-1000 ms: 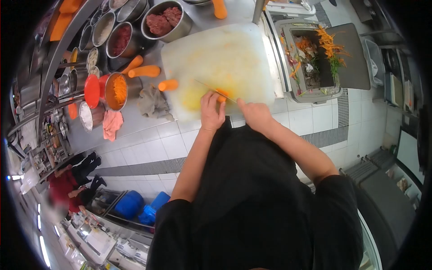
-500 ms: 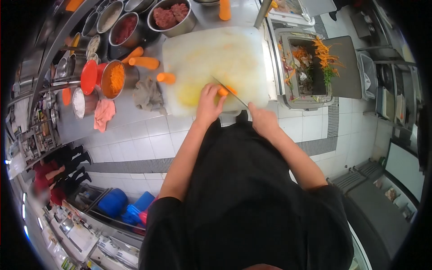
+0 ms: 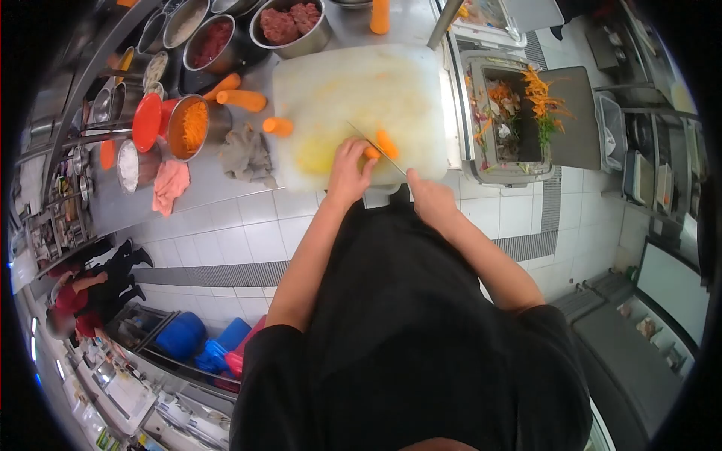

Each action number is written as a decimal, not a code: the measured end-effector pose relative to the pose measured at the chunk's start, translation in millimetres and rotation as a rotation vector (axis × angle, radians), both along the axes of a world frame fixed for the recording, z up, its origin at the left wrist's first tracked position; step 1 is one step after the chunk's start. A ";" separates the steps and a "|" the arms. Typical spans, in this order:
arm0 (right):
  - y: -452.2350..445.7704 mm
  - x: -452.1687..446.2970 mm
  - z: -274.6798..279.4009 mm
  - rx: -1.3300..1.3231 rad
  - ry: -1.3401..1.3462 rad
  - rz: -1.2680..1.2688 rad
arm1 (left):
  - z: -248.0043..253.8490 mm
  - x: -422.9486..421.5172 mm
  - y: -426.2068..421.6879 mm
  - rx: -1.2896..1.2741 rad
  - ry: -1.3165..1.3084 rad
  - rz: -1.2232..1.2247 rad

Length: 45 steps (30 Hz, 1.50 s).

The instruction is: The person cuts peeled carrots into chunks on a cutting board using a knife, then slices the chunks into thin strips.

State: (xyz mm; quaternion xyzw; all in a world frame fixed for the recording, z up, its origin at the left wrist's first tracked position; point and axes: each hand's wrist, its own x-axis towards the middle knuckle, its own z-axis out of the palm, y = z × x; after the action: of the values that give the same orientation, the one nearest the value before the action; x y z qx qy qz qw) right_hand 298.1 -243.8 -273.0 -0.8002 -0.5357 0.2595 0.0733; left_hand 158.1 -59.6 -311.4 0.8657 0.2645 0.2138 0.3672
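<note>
On the white cutting board [image 3: 361, 83], my left hand [image 3: 349, 171] is closed on a small orange carrot piece [image 3: 371, 152] near the front edge. My right hand [image 3: 431, 197] grips the handle of a knife [image 3: 387, 157], whose blade points up and left across the board, beside that piece. Another carrot piece [image 3: 386, 143] lies on the far side of the blade, apart from my fingers. A short carrot [image 3: 278, 127] rests at the board's left edge, with a longer peeled carrot [image 3: 242, 100] left of it.
Left of the board are a grey cloth [image 3: 247, 156], a pink cloth [image 3: 171, 185] and a bowl of shredded carrot [image 3: 188, 129]. Metal bowls of meat [image 3: 289, 24] stand behind. An open bin [image 3: 508, 161] is at the right. People [image 3: 75, 297] stand far left.
The knife blade has shifted slightly left, and a carrot piece now lies separately to its right. Both hands stay close together; the left still holds its piece and the right still grips the knife.
</note>
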 end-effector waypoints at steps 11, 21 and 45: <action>-9.3 -8.7 5.7 -0.041 -0.004 -0.009 | -2.9 -0.3 -1.0 -0.002 -0.045 0.016; 2.2 14.2 4.0 -0.116 0.042 -0.029 | 7.1 11.4 4.8 0.296 0.056 -0.147; -25.1 5.1 48.5 -0.065 0.030 0.000 | -21.8 -1.8 3.9 0.464 -0.093 -0.225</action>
State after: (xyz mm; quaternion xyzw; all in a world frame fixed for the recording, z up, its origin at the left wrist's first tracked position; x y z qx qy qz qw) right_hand 303.2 -268.9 -224.5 -0.7983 -0.5257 0.2888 0.0553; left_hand 156.4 -55.7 -333.2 0.9399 0.0934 0.2664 0.1921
